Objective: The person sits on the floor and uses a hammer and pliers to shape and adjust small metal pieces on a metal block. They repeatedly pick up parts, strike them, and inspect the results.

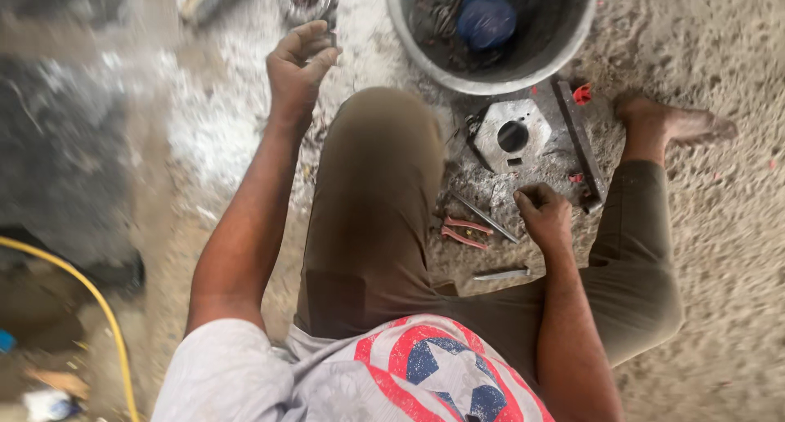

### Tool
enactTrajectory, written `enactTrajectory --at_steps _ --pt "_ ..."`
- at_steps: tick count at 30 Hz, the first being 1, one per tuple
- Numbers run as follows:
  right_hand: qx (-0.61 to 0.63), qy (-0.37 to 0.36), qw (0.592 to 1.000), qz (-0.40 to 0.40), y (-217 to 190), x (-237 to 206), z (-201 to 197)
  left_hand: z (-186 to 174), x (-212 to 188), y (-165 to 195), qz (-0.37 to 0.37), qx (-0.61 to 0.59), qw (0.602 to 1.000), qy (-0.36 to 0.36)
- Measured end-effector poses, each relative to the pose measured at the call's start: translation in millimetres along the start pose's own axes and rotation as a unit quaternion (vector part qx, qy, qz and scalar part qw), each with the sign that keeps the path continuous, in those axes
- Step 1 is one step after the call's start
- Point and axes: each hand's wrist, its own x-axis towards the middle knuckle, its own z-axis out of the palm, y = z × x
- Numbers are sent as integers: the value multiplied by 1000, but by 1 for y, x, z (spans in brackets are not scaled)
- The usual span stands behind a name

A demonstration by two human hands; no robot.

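I sit on sandy ground with my knees bent. My left hand [298,65] is raised out in front, fingers curled around a small dark object that I cannot make out. My right hand [542,214] is closed low between my legs, resting on the ground beside a thin metal rod [484,217]; whether it grips anything is unclear. An octagonal metal plate [510,134] with a round hole lies just beyond the right hand, with a dark metal bar [579,140] along its right side. Red-handled pliers [466,231] lie left of the right hand.
A grey bucket [491,80] holding metal scraps and a blue round thing stands ahead. A yellow hose [98,303] curves at the left. A small flat metal tool [503,274] lies near my right forearm. My bare right foot [666,123] rests right of the plate.
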Motion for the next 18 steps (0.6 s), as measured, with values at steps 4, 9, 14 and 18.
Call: enactTrajectory --at_steps 4,9,14,18 --pt "36 4 999 15 -1 2 -7 41 14 75 51 15 992 -112" --pt "63 28 998 11 2 1 -18 104 21 151 72 132 965 -214" --pt "49 50 998 8 9 2 -25 176 12 186 77 85 938 -327" --pt "69 90 992 -50 14 3 -24 226 2 179 -104 75 943 -308"
